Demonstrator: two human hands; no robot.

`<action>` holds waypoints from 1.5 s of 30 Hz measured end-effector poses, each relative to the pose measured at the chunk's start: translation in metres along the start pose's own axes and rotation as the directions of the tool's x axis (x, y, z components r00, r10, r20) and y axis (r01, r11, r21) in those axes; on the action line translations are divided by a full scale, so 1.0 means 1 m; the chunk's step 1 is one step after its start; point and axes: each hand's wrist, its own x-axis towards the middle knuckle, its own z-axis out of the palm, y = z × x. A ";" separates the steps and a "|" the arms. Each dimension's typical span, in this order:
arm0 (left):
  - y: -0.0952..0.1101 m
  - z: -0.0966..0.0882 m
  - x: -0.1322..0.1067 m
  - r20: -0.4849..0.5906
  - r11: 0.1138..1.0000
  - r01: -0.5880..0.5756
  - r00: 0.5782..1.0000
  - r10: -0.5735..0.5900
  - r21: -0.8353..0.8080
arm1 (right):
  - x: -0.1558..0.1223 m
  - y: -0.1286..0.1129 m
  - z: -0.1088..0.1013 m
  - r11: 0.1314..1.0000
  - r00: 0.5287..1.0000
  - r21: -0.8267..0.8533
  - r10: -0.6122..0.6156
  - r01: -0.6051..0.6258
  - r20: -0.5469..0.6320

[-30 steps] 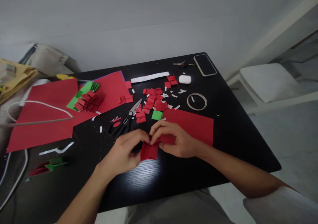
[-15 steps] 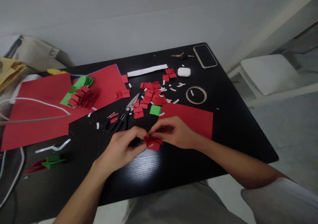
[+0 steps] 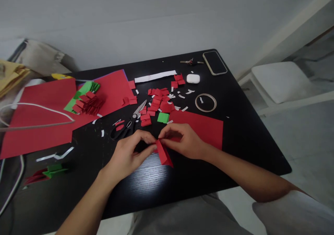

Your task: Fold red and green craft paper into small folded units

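Observation:
A folded piece of red paper (image 3: 163, 153) is pinched between my two hands above the front of the black table. My left hand (image 3: 132, 151) is closed on its left side, thumb and forefinger together. From the right, my right hand (image 3: 184, 139) grips its upper edge with bent fingers. Part of the paper is hidden behind the fingertips. Under and beyond my right hand lies a flat red sheet (image 3: 206, 127). Black-handled scissors (image 3: 134, 116) rest just past my left hand, beside a heap of small folded red pieces (image 3: 158, 97) and a green piece (image 3: 163, 117).
Larger red sheets (image 3: 44, 120) lie at the left under folded green strips (image 3: 80, 94). A tape roll (image 3: 206, 103), white case (image 3: 193, 78), keys (image 3: 191, 62) and phone (image 3: 215, 63) are at the right. White scraps are scattered around. A white cable (image 3: 39, 104) crosses the left side.
The red paper between my hands has turned, so a long folded face now hangs down toward me. Both hands stay almost in place, and the view has shifted slightly.

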 end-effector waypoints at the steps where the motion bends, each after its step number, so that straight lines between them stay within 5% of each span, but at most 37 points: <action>1: 0.001 0.000 0.001 -0.008 1.000 -0.009 1.000 0.009 0.009 | 0.000 0.000 0.001 1.000 1.000 0.005 -0.001 0.002 -0.019; 15: 0.006 0.005 0.002 -0.056 0.997 -0.076 0.996 0.075 -0.020 | -0.004 0.003 0.007 0.992 0.989 0.116 0.068 -0.052 -0.133; 24: 0.004 0.006 0.000 -0.070 1.000 0.003 0.998 -0.004 -0.007 | 0.000 0.006 0.003 0.976 0.991 0.193 0.114 -0.098 -0.076; 30: 0.006 0.002 0.003 0.093 0.996 -0.004 0.996 0.012 -0.088 | 0.000 0.004 0.002 0.955 0.985 0.241 0.175 -0.173 0.014; 34: 0.007 -0.001 0.003 0.096 0.997 0.032 0.995 -0.026 -0.067 | 0.005 -0.003 -0.009 0.945 0.984 0.284 0.175 -0.161 -0.023; 37: 0.006 -0.002 0.002 0.067 0.998 0.034 0.997 -0.030 -0.057 | 0.011 -0.001 -0.021 0.798 0.959 0.538 0.176 -0.270 0.221; 39: 0.004 -0.003 0.002 0.058 0.999 -0.002 0.998 0.005 -0.047 | 0.012 0.006 -0.025 0.682 0.884 0.612 0.112 -0.401 0.454; 42: 0.003 -0.003 0.002 0.069 0.998 -0.046 0.996 0.049 -0.048 | 0.010 0.021 -0.025 0.640 0.828 0.622 0.041 -0.451 0.559; 45: 0.004 -0.003 0.003 0.079 0.997 -0.066 0.994 0.070 -0.051 | 0.006 0.030 -0.021 0.646 0.826 0.648 -0.046 -0.405 0.562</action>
